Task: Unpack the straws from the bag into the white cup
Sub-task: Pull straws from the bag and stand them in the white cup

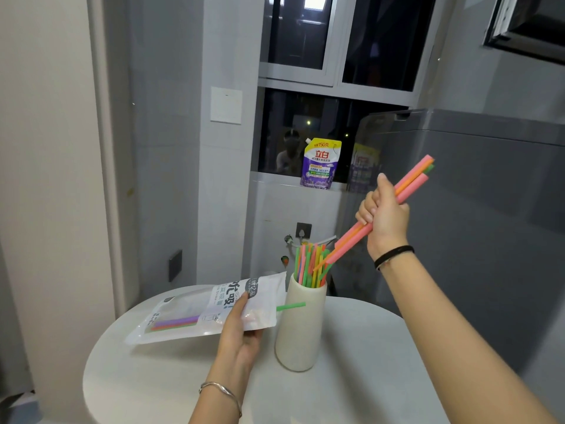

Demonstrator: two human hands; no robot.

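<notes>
As it lies nearest the wearer, table [351, 393]: round and white, carrying the cup; the bag is held just above it.
Left hand [241, 328]: grips the bag near its open end, thumb on top and fingers underneath, likely to keep the mouth facing the cup and steady for the other hand.
Bag [195, 310]: clear printed pouch, held roughly level, its mouth just beside the cup's neck.
Straws in the bag [174, 323]: a few purple, orange and green ones lie along the bottom edge, so the unpacking looks well advanced but unfinished.
Green straw [290, 306]: pokes out of the bag's mouth and crosses in front of the cup.
White cup [301, 332]: tall and upright, right of the bag, close enough for short transfers.
Straws in the cup [308, 264]: a dense mixed bunch standing upright, fanned at the rim.
Right hand [385, 215]: fist clenched round a small bundle, raised up and to the right of the cup.
Held straws [409, 182]: pink, orange and green, slanted so the lower tips reach the cup's mouth; the tilt appears meant to feed them in among the others.
Detergent pouch [321, 165]: stands on the far window sill, apart from the work.
</notes>
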